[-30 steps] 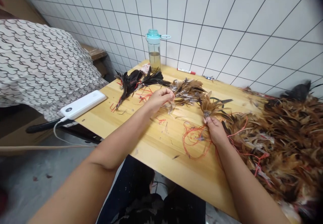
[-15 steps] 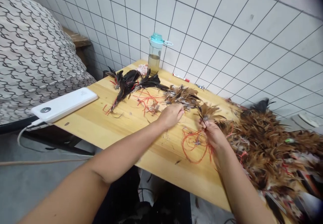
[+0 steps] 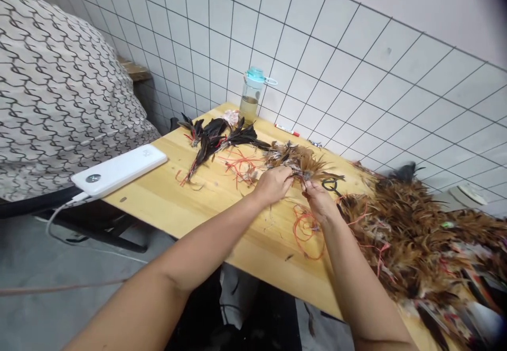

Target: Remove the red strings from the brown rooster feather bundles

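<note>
While a white tiled wall (image 3: 328,87) rises behind, a pale wooden table (image 3: 237,224) runs along it, with patterned cloth (image 3: 67,92) to the left and a broad heap of brown feathers (image 3: 412,224) over its right end. Near the far corner, a clear bottle (image 3: 250,97) with a turquoise lid stands upright, partly filled with yellowish liquid. The left hand (image 3: 272,186) has its fingers curled beside loose feathers (image 3: 277,155) — whether they grip anything, I cannot tell. Mid-table, the right hand (image 3: 320,199) pinches a small feather bunch (image 3: 312,166) at its base, fingertips closed.
</note>
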The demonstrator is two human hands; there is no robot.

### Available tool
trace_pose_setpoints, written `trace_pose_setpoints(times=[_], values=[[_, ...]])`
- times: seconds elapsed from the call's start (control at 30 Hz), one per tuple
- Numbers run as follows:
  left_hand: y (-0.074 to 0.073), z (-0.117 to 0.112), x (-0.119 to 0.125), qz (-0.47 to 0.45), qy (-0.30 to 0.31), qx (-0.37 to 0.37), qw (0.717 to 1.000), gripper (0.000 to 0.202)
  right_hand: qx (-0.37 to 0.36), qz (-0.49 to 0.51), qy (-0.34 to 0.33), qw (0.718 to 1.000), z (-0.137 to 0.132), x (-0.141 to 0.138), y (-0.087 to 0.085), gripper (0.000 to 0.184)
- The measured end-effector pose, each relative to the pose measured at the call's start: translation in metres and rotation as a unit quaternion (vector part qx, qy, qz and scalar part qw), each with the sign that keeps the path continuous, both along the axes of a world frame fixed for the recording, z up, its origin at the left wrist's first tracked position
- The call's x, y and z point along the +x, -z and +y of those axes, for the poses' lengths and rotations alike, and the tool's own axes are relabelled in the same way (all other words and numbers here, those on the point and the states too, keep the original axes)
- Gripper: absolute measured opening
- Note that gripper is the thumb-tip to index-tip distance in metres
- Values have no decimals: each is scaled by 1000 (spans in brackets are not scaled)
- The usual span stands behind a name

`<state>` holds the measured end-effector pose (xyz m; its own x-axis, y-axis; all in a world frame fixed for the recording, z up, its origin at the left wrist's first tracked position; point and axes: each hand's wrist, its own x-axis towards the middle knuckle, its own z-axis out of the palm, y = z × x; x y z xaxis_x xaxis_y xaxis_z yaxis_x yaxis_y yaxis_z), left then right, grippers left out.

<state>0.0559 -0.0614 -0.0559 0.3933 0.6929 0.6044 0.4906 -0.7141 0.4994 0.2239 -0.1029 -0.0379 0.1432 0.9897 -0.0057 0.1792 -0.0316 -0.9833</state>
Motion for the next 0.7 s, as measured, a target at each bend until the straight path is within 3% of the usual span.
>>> trace_pose_setpoints(times=[0.13,0.27,0.47,0.6,0.7], values=[[3,0,4,-39,57,0,998,12,-12,58,-22,998,-2,-4,8,47],[5,0,5,-62,73,-22,995,12,-39,99,-56,993,-3,-8,18,49],[5,4,1,-15,88,-69,994,12,2,65,-9,998,5,4,38,42],[3,2,0,114,54,-68,990,15,-16,-105,80,991,10,15,44,24],[1,-4,2,181,52,-67,980,19,-2,-359,97,928,5,16,40,20]])
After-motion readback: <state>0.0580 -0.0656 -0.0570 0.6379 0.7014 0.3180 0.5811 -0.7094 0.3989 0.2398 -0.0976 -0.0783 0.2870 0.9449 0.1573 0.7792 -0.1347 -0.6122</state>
